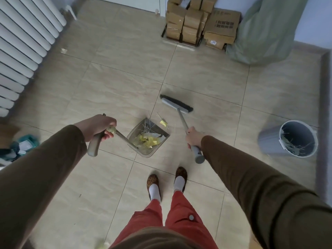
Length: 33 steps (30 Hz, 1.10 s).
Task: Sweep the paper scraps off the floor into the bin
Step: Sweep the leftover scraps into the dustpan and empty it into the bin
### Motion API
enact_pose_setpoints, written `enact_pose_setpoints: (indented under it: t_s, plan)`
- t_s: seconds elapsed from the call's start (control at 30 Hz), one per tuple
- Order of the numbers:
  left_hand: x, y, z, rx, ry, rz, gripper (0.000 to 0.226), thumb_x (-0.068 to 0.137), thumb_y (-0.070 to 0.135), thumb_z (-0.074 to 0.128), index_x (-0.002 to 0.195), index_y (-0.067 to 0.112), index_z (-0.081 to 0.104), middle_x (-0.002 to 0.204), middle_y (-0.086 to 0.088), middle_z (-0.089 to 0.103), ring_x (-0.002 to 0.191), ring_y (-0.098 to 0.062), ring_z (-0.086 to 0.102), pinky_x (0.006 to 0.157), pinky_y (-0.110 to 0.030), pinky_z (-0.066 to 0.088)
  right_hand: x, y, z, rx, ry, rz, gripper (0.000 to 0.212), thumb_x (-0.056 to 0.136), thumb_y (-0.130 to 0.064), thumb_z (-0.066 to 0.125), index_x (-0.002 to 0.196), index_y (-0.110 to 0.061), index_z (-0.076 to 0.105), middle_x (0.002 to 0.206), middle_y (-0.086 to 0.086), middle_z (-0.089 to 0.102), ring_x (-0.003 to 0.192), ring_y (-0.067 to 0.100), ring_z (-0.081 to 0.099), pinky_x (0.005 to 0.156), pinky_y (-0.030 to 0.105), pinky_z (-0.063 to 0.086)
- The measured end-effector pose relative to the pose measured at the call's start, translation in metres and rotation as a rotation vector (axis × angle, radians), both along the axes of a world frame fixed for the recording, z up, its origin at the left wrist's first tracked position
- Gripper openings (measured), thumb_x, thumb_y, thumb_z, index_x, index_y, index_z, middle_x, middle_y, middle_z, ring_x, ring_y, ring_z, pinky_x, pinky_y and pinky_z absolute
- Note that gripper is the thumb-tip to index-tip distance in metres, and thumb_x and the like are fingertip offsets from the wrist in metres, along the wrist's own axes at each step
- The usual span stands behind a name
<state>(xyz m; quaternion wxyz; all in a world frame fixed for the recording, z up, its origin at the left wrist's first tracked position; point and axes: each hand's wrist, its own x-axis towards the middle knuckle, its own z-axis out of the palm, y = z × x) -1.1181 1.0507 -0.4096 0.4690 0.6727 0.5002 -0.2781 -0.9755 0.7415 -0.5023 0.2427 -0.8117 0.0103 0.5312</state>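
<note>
My left hand [97, 127] grips the grey handle of a dustpan [138, 150], whose tray sits on the tiled floor just ahead of my feet. Yellow and white paper scraps [150, 140] lie piled inside it. A few yellow scraps [163, 123] rest on the floor just beyond the pan's mouth. My right hand [194, 138] holds the grey broom handle; the broom head [177, 104] with dark bristles rests on the floor beyond the pan. A grey bin [269, 141] stands at the right, with some scraps in it.
A white radiator [25, 44] lines the left wall, with one scrap [63, 50] on the floor near it. Stacked cardboard boxes [197, 20] and a green bag [265, 31] stand at the far wall. A teal bundle [19, 146] lies at the left.
</note>
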Motion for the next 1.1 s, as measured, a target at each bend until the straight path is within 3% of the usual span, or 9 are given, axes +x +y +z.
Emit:
enact_pose_setpoints:
  t_s: [0.1,0.37,0.6,0.7,0.83,1.1]
  plan:
    - [0.003,0.001,0.001,-0.003,-0.004,0.005,0.017,0.084,0.016,0.055,0.088,0.001,0.063,0.070,-0.019,0.062,0.045,-0.020,0.044,0.048,-0.023,0.038,-0.028,-0.022,0.014,-0.017,0.115,0.045,0.036,0.100,-0.010,0.033,0.136,-0.015,0.034,0.084,0.013,0.051,0.053,0.015,0.047,0.039,0.023,0.041]
    - [0.003,0.003,0.004,-0.009,0.012,0.015,0.020,0.084,0.014,0.056,0.097,-0.001,0.062,0.079,-0.023,0.065,0.048,-0.022,0.046,0.048,-0.022,0.040,-0.046,-0.103,0.098,0.026,0.192,-0.011,0.031,0.099,-0.023,0.045,0.129,-0.032,0.041,0.069,0.005,0.052,0.043,0.011,0.045,0.041,0.020,0.038]
    - [-0.003,0.000,0.005,-0.019,0.031,0.013,0.022,0.087,0.019,0.059,0.096,-0.001,0.061,0.090,-0.025,0.067,0.050,-0.022,0.046,0.049,-0.024,0.041,-0.047,-0.062,0.067,0.054,0.055,-0.029,0.033,0.100,-0.016,0.039,0.132,-0.022,0.037,0.084,0.009,0.053,0.055,0.012,0.048,0.042,0.023,0.043]
    - [-0.010,0.001,0.001,-0.032,0.052,0.025,0.027,0.086,0.023,0.063,0.100,0.000,0.061,0.092,-0.025,0.069,0.049,-0.022,0.048,0.048,-0.024,0.042,-0.061,-0.035,0.043,0.052,0.116,-0.014,0.037,0.099,-0.010,0.036,0.136,-0.017,0.035,0.089,0.013,0.050,0.056,0.014,0.045,0.042,0.022,0.043]
    - [-0.025,0.008,-0.007,-0.075,0.071,0.052,0.038,0.084,0.027,0.068,0.111,0.001,0.063,0.098,-0.024,0.072,0.054,-0.021,0.056,0.049,-0.025,0.043,-0.078,-0.044,0.052,0.020,0.200,0.038,0.034,0.099,-0.015,0.039,0.133,-0.021,0.039,0.080,0.009,0.054,0.051,0.012,0.046,0.043,0.022,0.043]
    - [-0.064,0.013,-0.010,-0.035,-0.053,0.039,0.030,0.087,0.002,0.056,0.116,-0.002,0.061,0.084,-0.018,0.062,0.054,-0.018,0.046,0.045,-0.022,0.036,-0.082,-0.115,0.094,0.051,0.202,-0.002,0.034,0.099,-0.023,0.048,0.131,-0.032,0.044,0.067,0.004,0.054,0.044,0.010,0.047,0.042,0.024,0.040]
